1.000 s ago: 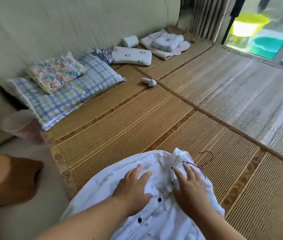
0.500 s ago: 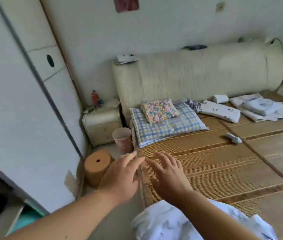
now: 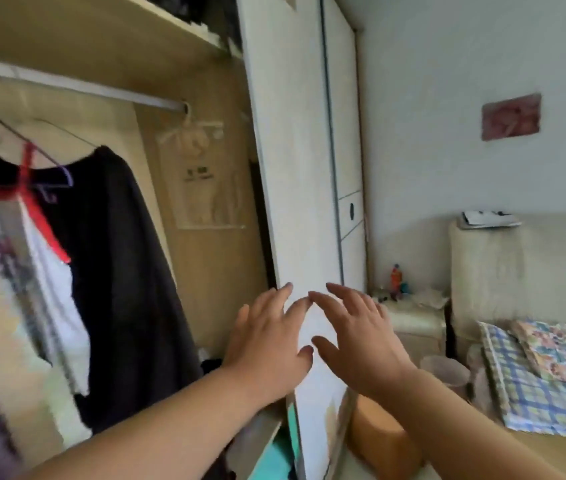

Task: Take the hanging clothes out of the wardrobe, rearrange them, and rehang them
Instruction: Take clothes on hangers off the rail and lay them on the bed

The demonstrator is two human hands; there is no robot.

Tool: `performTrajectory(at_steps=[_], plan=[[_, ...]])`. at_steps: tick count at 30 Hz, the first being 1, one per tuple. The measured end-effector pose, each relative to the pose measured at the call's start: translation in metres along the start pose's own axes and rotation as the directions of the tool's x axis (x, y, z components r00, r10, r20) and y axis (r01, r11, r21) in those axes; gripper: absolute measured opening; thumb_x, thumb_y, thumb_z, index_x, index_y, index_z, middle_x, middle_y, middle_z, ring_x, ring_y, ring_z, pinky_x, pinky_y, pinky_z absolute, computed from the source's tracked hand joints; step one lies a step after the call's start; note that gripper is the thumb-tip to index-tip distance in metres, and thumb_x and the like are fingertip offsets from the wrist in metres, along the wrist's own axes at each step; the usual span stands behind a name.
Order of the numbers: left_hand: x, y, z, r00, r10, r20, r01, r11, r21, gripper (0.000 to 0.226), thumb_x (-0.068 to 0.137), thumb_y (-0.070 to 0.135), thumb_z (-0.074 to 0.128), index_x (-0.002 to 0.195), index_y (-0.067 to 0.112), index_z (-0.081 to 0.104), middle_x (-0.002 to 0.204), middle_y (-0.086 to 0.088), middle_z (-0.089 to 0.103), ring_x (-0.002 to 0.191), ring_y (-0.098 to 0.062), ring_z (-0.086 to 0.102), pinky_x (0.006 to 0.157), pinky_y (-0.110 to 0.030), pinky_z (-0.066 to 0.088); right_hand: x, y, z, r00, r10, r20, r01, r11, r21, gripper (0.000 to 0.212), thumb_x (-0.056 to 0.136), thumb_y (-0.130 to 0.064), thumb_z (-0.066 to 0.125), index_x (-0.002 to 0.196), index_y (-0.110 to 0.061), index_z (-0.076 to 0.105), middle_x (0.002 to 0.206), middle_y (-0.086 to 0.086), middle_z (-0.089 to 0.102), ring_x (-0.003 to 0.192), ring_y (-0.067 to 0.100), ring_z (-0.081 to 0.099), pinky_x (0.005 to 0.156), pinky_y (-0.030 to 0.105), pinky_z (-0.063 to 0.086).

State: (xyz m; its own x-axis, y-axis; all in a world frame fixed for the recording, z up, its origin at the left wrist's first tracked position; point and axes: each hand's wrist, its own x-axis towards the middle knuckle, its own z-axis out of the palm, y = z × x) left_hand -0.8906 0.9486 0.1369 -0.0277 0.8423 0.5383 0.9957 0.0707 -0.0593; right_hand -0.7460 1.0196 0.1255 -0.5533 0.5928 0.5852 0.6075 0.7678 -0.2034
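Left hand (image 3: 267, 344), right hand (image 3: 361, 341) lifted (empty), facing wardrobe (image 3: 292, 168)

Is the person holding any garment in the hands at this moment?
No, the left hand and the right hand are both open with spread fingers in front of the white wardrobe door, holding nothing.

Pale wall (image 3: 447, 98), cream headboard (image 3: 524, 271), small nightstand (image 3: 413, 323)

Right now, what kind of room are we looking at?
Most likely a bedroom: a black garment hangs from a wardrobe rail, and a checked pillow lies by a padded headboard.
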Motion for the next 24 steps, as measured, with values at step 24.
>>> performTrajectory(at_steps=[24], plan=[[0.008, -0.155, -0.28, 0.835, -0.259, -0.485, 0.542, 0.536, 0.647, 0.061, 0.076, 0.052, 0.051, 0.134, 0.037, 0.04, 0.157, -0.005, 0.012, 0.145, -0.023, -0.003, 0.117, -0.048, 0.01, 0.273, -0.235, -0.019, 0.849, -0.512, -0.127, 0.512, 0.742, 0.432, 0.066, 0.081, -0.051, 0.055, 0.14, -0.041, 0.028, 0.14, -0.005, 0.039, 0.128, 0.022, 0.039, 0.099, 0.046, 0.033]])
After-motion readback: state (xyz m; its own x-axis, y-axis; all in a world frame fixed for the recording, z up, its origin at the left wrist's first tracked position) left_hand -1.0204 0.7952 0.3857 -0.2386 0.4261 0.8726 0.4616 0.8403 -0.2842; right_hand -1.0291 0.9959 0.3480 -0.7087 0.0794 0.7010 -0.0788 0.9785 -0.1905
